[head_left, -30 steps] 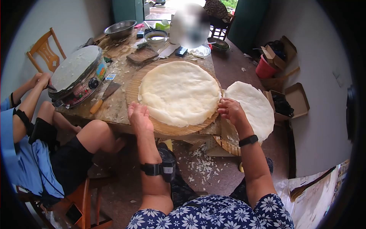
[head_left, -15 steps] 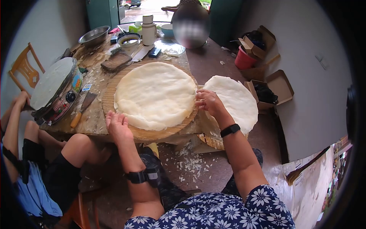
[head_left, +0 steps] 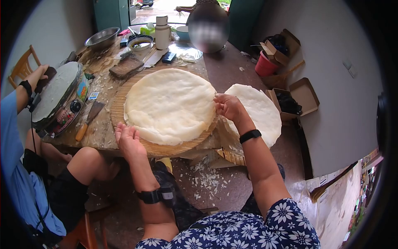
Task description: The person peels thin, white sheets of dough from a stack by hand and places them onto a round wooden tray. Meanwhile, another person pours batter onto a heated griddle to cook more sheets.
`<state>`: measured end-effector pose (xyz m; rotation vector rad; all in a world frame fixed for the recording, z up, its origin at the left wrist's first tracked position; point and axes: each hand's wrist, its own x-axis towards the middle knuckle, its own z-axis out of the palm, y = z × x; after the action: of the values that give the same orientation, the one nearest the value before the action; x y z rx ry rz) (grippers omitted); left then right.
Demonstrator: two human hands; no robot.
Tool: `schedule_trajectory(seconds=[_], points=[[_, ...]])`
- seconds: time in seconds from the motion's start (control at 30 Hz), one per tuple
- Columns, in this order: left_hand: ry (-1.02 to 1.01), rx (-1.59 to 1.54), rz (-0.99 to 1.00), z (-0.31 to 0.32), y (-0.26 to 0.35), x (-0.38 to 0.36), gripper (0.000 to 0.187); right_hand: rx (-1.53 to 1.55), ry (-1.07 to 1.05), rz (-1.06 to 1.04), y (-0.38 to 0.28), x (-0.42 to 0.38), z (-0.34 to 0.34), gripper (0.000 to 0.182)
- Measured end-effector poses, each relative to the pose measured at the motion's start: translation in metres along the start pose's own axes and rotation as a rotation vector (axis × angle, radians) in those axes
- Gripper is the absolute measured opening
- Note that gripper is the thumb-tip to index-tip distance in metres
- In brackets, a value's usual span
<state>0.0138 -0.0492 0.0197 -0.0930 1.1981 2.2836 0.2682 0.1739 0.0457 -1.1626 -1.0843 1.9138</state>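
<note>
A stack of thin, pale round sheets (head_left: pixel 168 103) lies on a round woven mat (head_left: pixel 117 114) at the table's front edge. At the stack's right rim, my right hand (head_left: pixel 229 107) is closed in a pinch on the edge of a sheet. My left hand (head_left: pixel 129 139) is open at the lower left rim, its fingers apart over the mat's edge. Just beyond my right hand, a second pile of pale sheets (head_left: pixel 253 112) rests lower down on another woven mat (head_left: pixel 232 157).
At left, a co-worker's hand (head_left: pixel 40 74) holds a dark tool over a round griddle (head_left: pixel 56 93). A scraper (head_left: pixel 89 120), wooden board (head_left: pixel 125 67), bowl (head_left: pixel 140 42) and thermos (head_left: pixel 162 35) stand on the table (head_left: pixel 103 79). Boxes (head_left: pixel 304 93) are at right.
My right hand's fingers have closed at the sheet's edge, and the stack's right rim reaches slightly farther right. The co-worker's arm has come up and across to the griddle.
</note>
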Motion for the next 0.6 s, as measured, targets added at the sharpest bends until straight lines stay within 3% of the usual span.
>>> schedule_trajectory(seconds=[0.1,0.17,0.3,0.37,0.6], points=[[0.010,0.003,-0.002,0.000,0.000,0.001,0.038,-0.065,-0.024,0.016,-0.008,-0.002,0.002,0.005],[0.013,0.008,-0.002,0.000,0.000,0.000,0.038,-0.260,-0.108,-0.062,-0.014,-0.005,0.004,0.006],[0.008,0.022,0.003,0.000,0.002,-0.002,0.037,-0.400,-0.061,-0.172,-0.010,-0.010,0.025,0.008],[0.015,0.012,0.007,0.001,0.000,-0.001,0.037,-0.127,-0.036,-0.149,-0.005,-0.007,0.039,0.012],[0.025,0.010,0.035,-0.001,-0.001,-0.001,0.038,0.057,-0.097,-0.253,-0.002,0.005,0.053,0.019]])
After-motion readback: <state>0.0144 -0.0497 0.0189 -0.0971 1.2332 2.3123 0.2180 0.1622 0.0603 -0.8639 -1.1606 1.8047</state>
